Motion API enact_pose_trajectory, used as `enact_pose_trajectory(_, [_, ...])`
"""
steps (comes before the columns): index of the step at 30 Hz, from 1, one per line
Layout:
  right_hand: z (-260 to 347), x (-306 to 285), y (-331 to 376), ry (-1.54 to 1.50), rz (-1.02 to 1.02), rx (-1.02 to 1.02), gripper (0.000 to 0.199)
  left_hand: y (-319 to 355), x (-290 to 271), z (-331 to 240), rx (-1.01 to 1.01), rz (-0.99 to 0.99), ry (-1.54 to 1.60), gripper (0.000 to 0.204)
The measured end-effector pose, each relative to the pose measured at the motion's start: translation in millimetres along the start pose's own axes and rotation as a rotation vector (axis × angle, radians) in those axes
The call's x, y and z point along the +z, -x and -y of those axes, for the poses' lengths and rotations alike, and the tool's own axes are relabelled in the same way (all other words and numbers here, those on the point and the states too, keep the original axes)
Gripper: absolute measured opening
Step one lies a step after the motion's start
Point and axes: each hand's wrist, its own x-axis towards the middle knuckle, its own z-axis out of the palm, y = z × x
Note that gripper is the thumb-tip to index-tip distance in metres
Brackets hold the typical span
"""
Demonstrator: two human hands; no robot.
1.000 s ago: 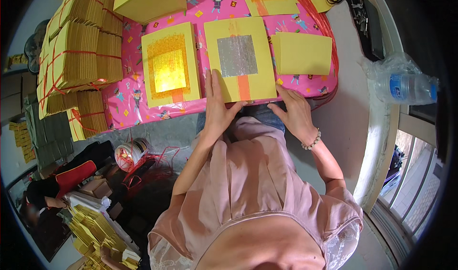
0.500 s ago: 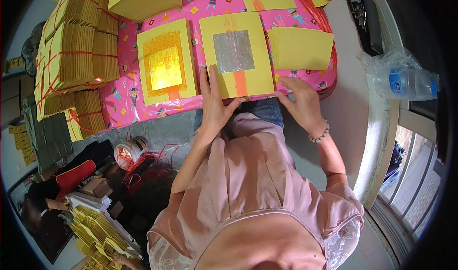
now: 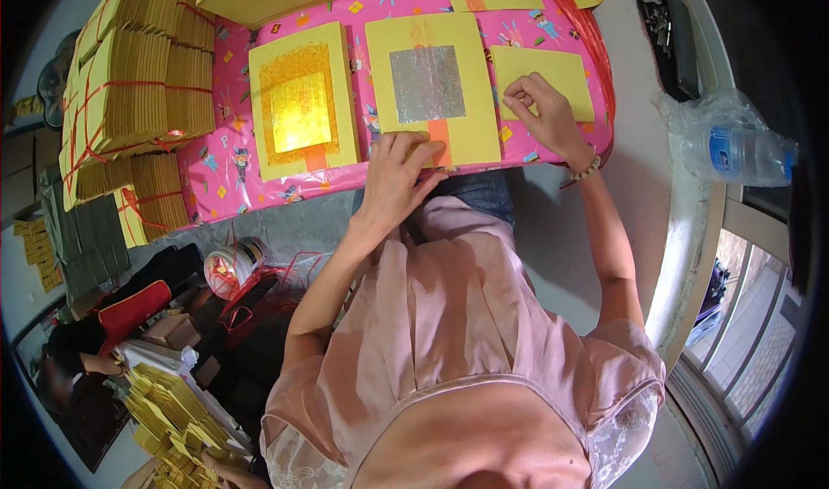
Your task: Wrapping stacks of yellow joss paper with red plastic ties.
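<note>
A stack of yellow paper sheets with a silver patch and an orange stripe (image 3: 429,83) lies in front of me at the table's near edge. My left hand (image 3: 400,165) is at the stack's lower left corner, fingers bent over the top sheet and thumb by the near edge, closed on the paper. To the right, my right hand (image 3: 546,113), with a beaded bracelet, hovers over or rests on folded yellow paper (image 3: 561,70). Its fingertips are pinched together; anything between them is too small to tell. Left of the silver stack lies one with a gold patch (image 3: 298,117).
Tall bundles of yellow paper (image 3: 129,100) tied with red string stand at the left of the pink patterned table cover (image 3: 237,187). Red strands (image 3: 589,48) hang along the right edge. A plastic bottle (image 3: 738,154) lies further right. Another person's hand (image 3: 104,365) shows at lower left.
My right hand has moved up from the silver stack's near right corner to the folded paper, its fingers now pinched. My left hand's fingers have bent and slid toward the near edge.
</note>
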Motion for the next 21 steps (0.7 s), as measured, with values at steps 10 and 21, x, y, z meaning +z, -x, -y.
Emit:
enact_pose_trajectory(10, [1, -7, 14, 0.025, 0.13, -0.071, 0.059, -8, -7, 5, 0.036, 0.041, -0.026, 0.038])
enact_pose_trajectory(21, [32, -6, 27, 0.157, 0.26, -0.075, 0.08, -10, -13, 9, 0.032, 0.002, 0.116, 0.019])
